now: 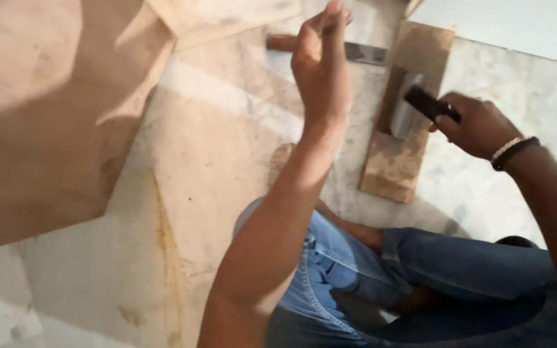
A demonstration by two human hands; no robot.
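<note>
Left hand [320, 64] raised (empty); right hand [475, 125] grips trowel [414, 103].

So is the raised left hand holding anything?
No, the left hand is lifted with nothing in it, while the right hand grips a dark tool handle.

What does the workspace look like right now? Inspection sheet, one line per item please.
Surface: pale stone floor, stained and dusty.
Job's things: dark-handled tool with metal blade on a small brown board.
Clutter: large brown boards; hand saw lying on the floor behind the left hand.
Grippers: right hand closed on the tool's handle; left hand raised, holding nothing.
Cables: nothing seen.
Surroundings: person's jeans-clad legs, seated on the floor; banded wrist.
</note>
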